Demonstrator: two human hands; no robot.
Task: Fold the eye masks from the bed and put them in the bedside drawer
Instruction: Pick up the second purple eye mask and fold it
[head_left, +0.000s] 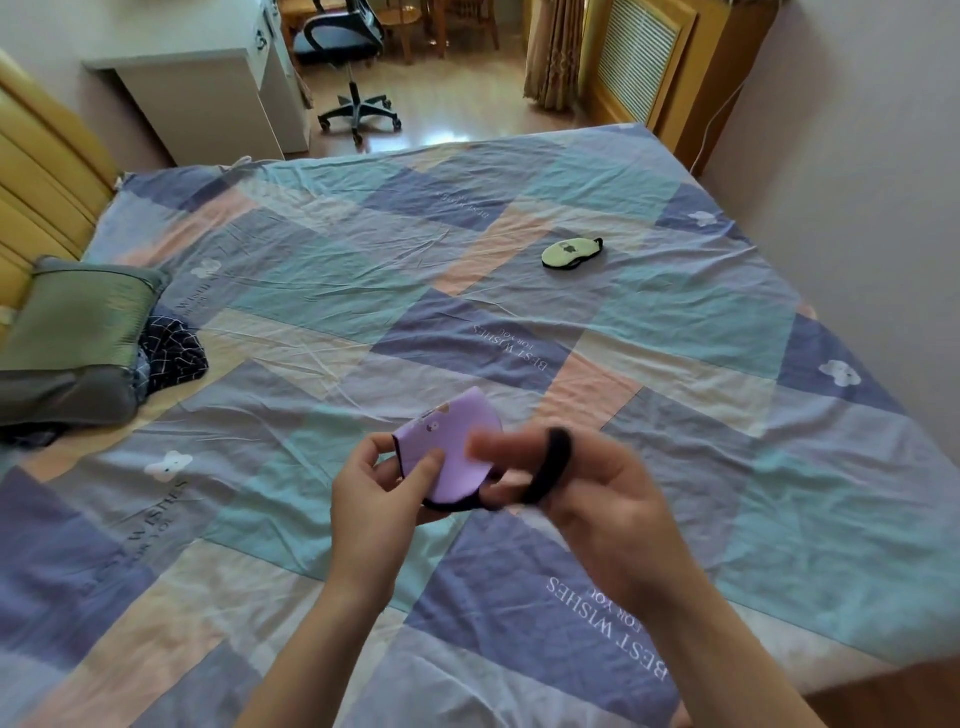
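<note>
A purple eye mask (454, 444), folded in half, is held above the bed (363, 291). My left hand (382, 496) pinches its left edge between thumb and fingers. My right hand (587, 491) has the mask's black elastic strap (553, 465) looped over its fingers, which are blurred. A second, pale green eye mask (569, 253) with a black strap lies folded on the bedspread, far from both hands toward the right. The bedside drawer is not in view.
A green pillow (78, 317) and a dark patterned cloth (171, 351) lie at the left by the wooden headboard (36, 171). Beyond the bed stand a white desk (208, 88) and an office chair (348, 47). A wall runs along the right.
</note>
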